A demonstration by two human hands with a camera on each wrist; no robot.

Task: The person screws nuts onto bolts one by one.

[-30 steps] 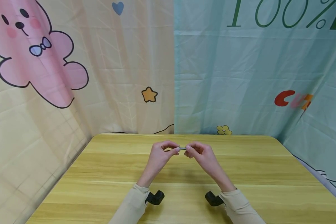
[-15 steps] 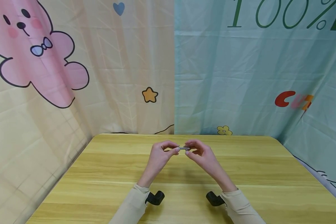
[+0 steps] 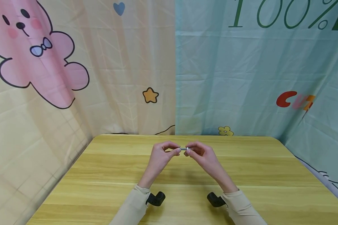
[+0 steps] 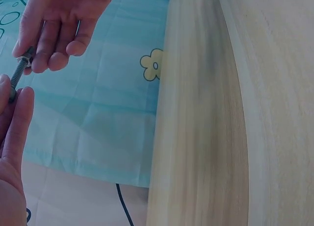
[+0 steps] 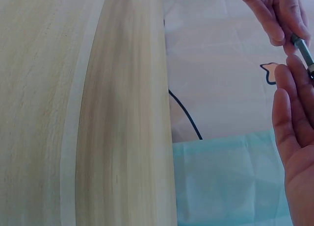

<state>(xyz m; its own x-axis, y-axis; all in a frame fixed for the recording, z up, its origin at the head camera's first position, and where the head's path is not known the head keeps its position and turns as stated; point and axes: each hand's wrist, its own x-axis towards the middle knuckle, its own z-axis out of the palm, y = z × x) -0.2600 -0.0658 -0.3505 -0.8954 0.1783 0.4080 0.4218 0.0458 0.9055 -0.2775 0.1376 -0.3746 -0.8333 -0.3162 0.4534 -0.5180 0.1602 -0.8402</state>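
Observation:
A thin metal bolt (image 3: 183, 149) is held level between the two hands, above the far part of the table. My left hand (image 3: 161, 155) pinches its head end between thumb and fingers. On the threaded shank (image 4: 18, 73) sits a nut (image 4: 25, 59), close to the bolt's far end. My right hand (image 3: 203, 154) has thumb and index finger at this nut, pinching it, while its other fingers extend loosely in the right wrist view. The right fingers partly cover the nut, and the left fingertips hide most of the bolt head.
A wood-grain table (image 3: 124, 193) lies beneath both hands. Printed curtains, cream (image 3: 115, 78) and light blue (image 3: 228, 78), hang behind it and at the sides. Black wrist mounts (image 3: 156, 199) stick out from both sleeves.
The right thumb and fingers spread apart half a second ago, baring the nut and bolt end, and have now closed on the nut again. The left hand stays still with the bolt.

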